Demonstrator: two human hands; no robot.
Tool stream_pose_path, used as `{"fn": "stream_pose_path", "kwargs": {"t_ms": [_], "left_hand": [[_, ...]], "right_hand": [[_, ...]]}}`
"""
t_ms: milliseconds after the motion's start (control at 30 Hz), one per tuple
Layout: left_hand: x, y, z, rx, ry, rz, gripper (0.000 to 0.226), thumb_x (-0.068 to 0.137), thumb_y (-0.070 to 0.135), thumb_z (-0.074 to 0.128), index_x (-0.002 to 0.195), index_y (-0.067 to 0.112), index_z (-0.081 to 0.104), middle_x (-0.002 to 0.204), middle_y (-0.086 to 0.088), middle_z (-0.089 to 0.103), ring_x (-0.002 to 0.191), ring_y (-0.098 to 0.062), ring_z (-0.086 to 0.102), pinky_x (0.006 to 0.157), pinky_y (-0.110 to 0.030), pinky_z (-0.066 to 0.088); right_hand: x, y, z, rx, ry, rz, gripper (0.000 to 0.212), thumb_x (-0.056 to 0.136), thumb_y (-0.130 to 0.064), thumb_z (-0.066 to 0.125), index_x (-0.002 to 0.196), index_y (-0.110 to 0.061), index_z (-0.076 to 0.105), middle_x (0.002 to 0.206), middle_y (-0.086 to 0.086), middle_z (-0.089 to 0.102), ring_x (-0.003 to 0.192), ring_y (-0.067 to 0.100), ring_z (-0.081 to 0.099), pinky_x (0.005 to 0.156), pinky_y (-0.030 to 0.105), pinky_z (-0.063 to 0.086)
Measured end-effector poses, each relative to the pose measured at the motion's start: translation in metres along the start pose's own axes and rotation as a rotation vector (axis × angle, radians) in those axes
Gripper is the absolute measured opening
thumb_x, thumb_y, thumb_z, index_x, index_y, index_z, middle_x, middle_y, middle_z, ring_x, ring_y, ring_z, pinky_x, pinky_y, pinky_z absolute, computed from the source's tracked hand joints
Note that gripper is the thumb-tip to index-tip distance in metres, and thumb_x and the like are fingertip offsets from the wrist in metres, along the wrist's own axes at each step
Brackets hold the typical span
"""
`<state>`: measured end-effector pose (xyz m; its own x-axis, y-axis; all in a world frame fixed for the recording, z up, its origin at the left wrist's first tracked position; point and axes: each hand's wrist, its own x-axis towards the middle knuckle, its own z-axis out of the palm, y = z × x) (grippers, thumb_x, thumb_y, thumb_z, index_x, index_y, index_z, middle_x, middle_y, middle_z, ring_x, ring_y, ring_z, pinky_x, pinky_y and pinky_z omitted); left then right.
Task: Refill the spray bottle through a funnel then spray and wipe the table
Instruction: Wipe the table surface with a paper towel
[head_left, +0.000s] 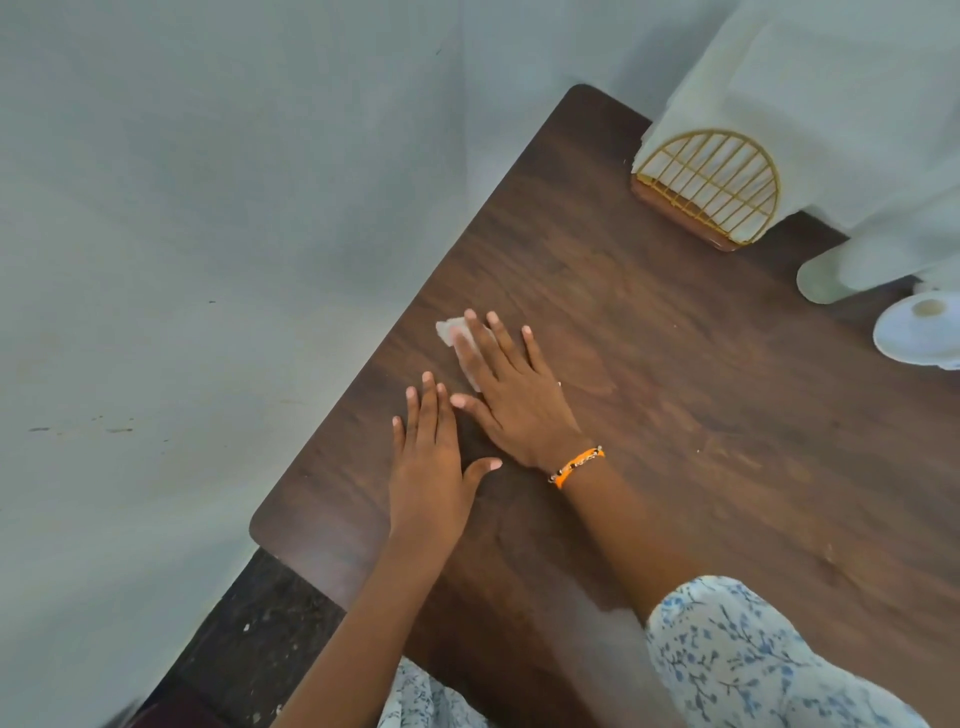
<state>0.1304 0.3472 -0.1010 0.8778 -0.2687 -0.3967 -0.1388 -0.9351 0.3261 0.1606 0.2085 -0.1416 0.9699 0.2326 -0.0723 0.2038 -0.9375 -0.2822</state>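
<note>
Dark wood-grain surface (675, 415) against a pale grey wall, dark floor visible below its near-left corner. Right hand (511, 395) lies flat with fingers spread, pressing a small white wipe (451, 332) onto the surface close to the left edge; the grip is open-palmed, not curled around anything, wipe pinned under the fingers. Orange thread bracelet (575, 464) on the right wrist. Left hand (431, 467) lies flat just beside it, nearer the left edge, fingers together, holding nothing. Gold wire napkin holder (711, 189) with white napkins stands at the far edge. White funnel (919, 332) sits at the right edge. A pale bottle base (821, 283) is just behind it, mostly hidden by white cloth. Floral sleeve (753, 660) at bottom.
</note>
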Motion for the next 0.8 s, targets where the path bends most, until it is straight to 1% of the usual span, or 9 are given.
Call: {"fn": "stream_pose_path", "kwargs": {"t_ms": [33,100,200,267,367,467,533,633,800], "left_hand": [[0.000,-0.001,0.000,-0.003,0.004,0.004,0.092,0.088,0.054,0.048,0.149,0.008,-0.003,0.148,0.000,-0.023,0.136,-0.016,-0.023,0.113,-0.032,-0.008],[0.000,-0.001,0.000,0.000,-0.007,0.011,0.093,0.088,0.055,0.047,0.148,0.007,-0.005,0.147,0.000,-0.024,0.135,-0.016,-0.024,0.113,-0.032,-0.008],[0.001,0.000,0.000,0.027,-0.018,-0.010,0.093,0.088,0.058,0.042,0.148,0.010,-0.010,0.148,-0.001,-0.027,0.134,-0.016,-0.026,0.111,-0.032,-0.010],[0.001,0.000,0.000,0.045,-0.022,-0.025,0.094,0.087,0.060,0.041,0.148,0.011,-0.011,0.150,-0.001,-0.025,0.134,-0.016,-0.026,0.111,-0.032,-0.010],[0.000,-0.001,0.002,0.009,-0.003,0.004,0.093,0.087,0.057,0.045,0.148,0.008,-0.005,0.149,0.000,-0.023,0.135,-0.017,-0.023,0.112,-0.032,-0.007],[0.001,-0.002,0.002,0.003,0.004,0.007,0.091,0.088,0.056,0.045,0.149,0.010,-0.005,0.153,-0.001,-0.019,0.137,-0.017,-0.022,0.112,-0.032,-0.008],[0.001,-0.001,0.001,0.012,-0.009,0.000,0.091,0.089,0.056,0.045,0.148,0.011,-0.007,0.156,-0.005,-0.017,0.139,-0.018,-0.021,0.114,-0.033,-0.007],[0.002,0.006,-0.005,-0.033,-0.030,-0.010,0.095,0.088,0.051,0.052,0.149,0.007,-0.006,0.156,-0.007,-0.018,0.144,-0.021,-0.017,0.116,-0.033,-0.004],[0.015,0.015,-0.010,0.058,-0.093,0.061,0.105,0.085,0.058,0.051,0.147,0.005,-0.015,0.155,-0.009,-0.025,0.143,-0.023,-0.021,0.116,-0.038,-0.005]], "right_hand": [[-0.003,0.004,-0.003,-0.065,-0.012,-0.019,0.062,0.097,-0.050,0.022,0.150,-0.019,0.015,0.157,0.004,0.016,0.145,0.025,0.012,0.114,0.050,0.008],[-0.004,0.024,-0.008,-0.125,0.013,0.085,0.063,0.095,-0.051,0.021,0.149,-0.019,0.021,0.156,0.003,0.020,0.145,0.027,0.013,0.114,0.051,0.005],[-0.016,0.057,-0.018,-0.120,0.095,0.369,0.071,0.095,-0.053,0.021,0.149,-0.006,0.019,0.157,0.010,0.013,0.145,0.027,0.002,0.116,0.042,-0.008],[-0.035,0.057,-0.018,-0.073,0.120,0.463,0.075,0.095,-0.053,0.020,0.149,-0.001,0.012,0.157,0.014,0.003,0.144,0.024,-0.008,0.116,0.035,-0.013],[-0.055,0.020,-0.008,0.041,0.078,0.334,0.075,0.094,-0.051,0.024,0.148,-0.001,0.011,0.156,0.014,0.007,0.144,0.022,-0.002,0.117,0.035,-0.008],[-0.043,0.001,-0.001,-0.050,-0.016,0.075,0.066,0.097,-0.050,0.018,0.151,-0.011,0.012,0.158,0.008,0.011,0.146,0.021,0.006,0.117,0.044,0.006],[-0.019,0.009,-0.006,-0.072,-0.035,0.020,0.065,0.097,-0.049,0.017,0.151,-0.013,0.014,0.158,0.005,0.013,0.146,0.019,0.009,0.117,0.048,0.010],[0.015,0.039,-0.019,-0.081,-0.041,0.080,0.067,0.095,-0.051,0.016,0.150,-0.014,0.016,0.157,0.004,0.017,0.145,0.019,0.013,0.116,0.051,0.009],[0.016,0.104,-0.040,-0.008,0.041,0.429,0.066,0.096,-0.053,0.016,0.152,-0.020,0.004,0.159,0.001,0.005,0.146,0.018,0.002,0.116,0.046,-0.002]]}}
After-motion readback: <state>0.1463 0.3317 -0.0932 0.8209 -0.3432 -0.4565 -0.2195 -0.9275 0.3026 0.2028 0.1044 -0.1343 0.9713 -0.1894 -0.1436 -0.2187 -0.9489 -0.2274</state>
